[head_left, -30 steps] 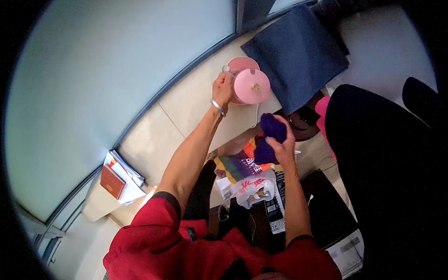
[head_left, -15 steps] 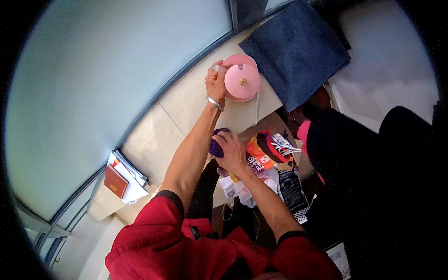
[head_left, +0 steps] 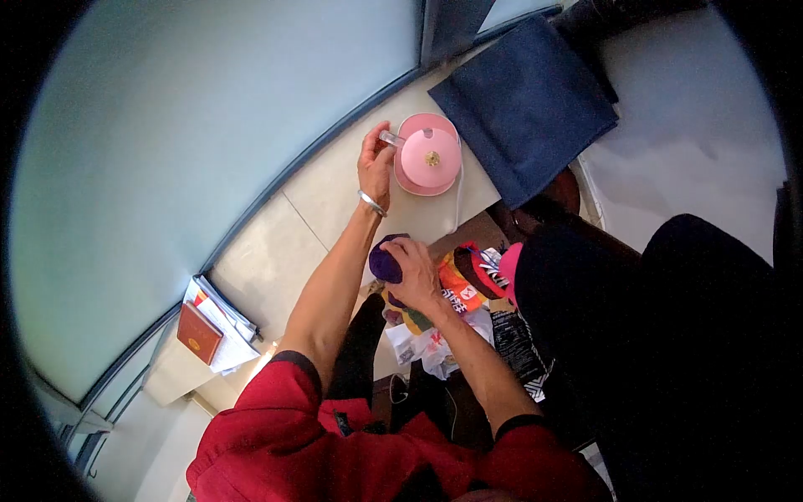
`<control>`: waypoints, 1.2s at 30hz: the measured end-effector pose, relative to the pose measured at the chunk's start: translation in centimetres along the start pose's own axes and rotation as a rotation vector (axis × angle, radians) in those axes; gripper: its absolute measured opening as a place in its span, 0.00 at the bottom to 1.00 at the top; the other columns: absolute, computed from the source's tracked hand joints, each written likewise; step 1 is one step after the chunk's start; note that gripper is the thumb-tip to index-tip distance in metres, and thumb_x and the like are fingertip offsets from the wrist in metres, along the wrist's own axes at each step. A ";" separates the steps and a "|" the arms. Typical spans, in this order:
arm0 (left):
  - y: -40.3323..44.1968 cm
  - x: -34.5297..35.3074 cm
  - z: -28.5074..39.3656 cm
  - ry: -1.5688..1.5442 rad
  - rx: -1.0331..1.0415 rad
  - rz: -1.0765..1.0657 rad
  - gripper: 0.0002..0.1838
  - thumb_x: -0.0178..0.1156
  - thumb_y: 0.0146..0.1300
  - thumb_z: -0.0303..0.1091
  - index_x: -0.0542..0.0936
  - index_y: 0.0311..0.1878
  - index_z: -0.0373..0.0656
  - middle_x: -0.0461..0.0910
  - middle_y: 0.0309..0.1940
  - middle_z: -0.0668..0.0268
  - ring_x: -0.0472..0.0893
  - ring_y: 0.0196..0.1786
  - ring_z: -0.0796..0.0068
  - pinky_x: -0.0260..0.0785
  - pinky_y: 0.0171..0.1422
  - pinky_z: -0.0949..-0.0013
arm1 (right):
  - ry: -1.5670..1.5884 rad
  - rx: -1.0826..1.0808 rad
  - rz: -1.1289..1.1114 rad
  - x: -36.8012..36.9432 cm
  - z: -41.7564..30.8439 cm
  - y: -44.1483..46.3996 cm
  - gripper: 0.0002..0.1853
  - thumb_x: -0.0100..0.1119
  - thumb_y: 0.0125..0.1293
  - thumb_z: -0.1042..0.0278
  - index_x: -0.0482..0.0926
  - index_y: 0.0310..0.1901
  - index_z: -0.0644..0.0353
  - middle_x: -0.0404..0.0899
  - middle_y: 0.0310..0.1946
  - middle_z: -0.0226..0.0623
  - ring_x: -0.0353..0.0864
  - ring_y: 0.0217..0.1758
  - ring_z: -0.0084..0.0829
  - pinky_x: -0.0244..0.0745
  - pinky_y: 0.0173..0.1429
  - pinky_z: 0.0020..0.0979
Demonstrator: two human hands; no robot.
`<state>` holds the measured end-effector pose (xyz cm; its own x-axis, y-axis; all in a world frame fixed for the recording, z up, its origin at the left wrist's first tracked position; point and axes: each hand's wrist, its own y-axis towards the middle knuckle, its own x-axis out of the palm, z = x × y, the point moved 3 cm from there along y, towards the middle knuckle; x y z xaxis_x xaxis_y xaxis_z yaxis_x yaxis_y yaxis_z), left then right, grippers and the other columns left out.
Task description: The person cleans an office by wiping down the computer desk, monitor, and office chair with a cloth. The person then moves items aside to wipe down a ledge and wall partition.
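A pink lidded mug (head_left: 431,157) with a clear handle stands on a round pink base (head_left: 416,186), and a white cord runs beside it. My left hand (head_left: 375,163) is just left of the mug, its fingers apart close to the handle and holding nothing. Lower down, my right hand (head_left: 412,272) is wrapped over a dark purple rounded bundle (head_left: 386,263), perhaps yarn or cloth; the hand hides part of it. Below that hand lies something yellow and purple, partly covered.
A folded dark blue cloth (head_left: 527,109) lies at the ledge's right end. Papers and a brown booklet (head_left: 200,332) rest at the left. An orange package (head_left: 458,284), white plastic bags (head_left: 435,350) and a black package (head_left: 516,347) lie beyond my right hand. Another person's dark-clothed legs (head_left: 619,318) fill the right.
My left hand has let go of the mug's handle and drawn slightly down and left. My right hand keeps hold of the purple bundle. The other person's legs have shifted left over the packages.
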<state>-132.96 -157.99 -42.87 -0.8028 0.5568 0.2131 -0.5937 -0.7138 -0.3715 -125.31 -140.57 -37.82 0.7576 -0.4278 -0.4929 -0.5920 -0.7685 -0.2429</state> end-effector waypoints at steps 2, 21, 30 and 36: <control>-1.1 -2.3 -0.2 0.114 0.074 0.032 0.16 0.56 0.62 0.26 0.79 0.53 0.41 0.76 0.50 0.67 0.76 0.45 0.78 0.70 0.51 0.72 | 0.000 -0.010 0.009 0.0 0.1 0.0 0.35 0.72 0.38 0.73 0.74 0.54 0.53 0.72 0.53 0.40 0.69 0.57 0.48 0.67 0.63 0.45; 11.8 22.4 7.0 1.045 0.687 -0.691 0.10 0.68 0.51 0.32 0.85 0.39 0.45 0.84 0.35 0.56 0.83 0.38 0.57 0.75 0.47 0.60 | -0.065 0.072 0.116 -1.2 0.9 3.4 0.27 0.72 0.41 0.71 0.75 0.47 0.50 0.72 0.41 0.39 0.73 0.51 0.46 0.71 0.54 0.43; 13.5 25.1 2.3 1.392 0.896 -0.840 0.07 0.67 0.52 0.36 0.83 0.31 0.46 0.81 0.38 0.61 0.82 0.39 0.53 0.74 0.43 0.53 | -0.050 0.085 0.160 -1.8 1.2 3.8 0.27 0.72 0.41 0.72 0.75 0.46 0.51 0.72 0.41 0.37 0.74 0.49 0.44 0.72 0.55 0.41; 13.9 25.2 1.0 1.366 0.991 -0.929 0.08 0.62 0.57 0.36 0.80 0.28 0.43 0.79 0.36 0.60 0.80 0.37 0.51 0.74 0.41 0.51 | -0.041 0.126 0.145 -1.7 0.9 3.7 0.27 0.73 0.40 0.72 0.75 0.47 0.51 0.73 0.42 0.38 0.74 0.50 0.44 0.72 0.54 0.41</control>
<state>-161.45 -154.30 -41.74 0.0239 0.4007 -0.9159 -0.9547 0.2811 0.0980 -128.98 -142.27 -38.61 0.6518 -0.5081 -0.5630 -0.7257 -0.6335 -0.2685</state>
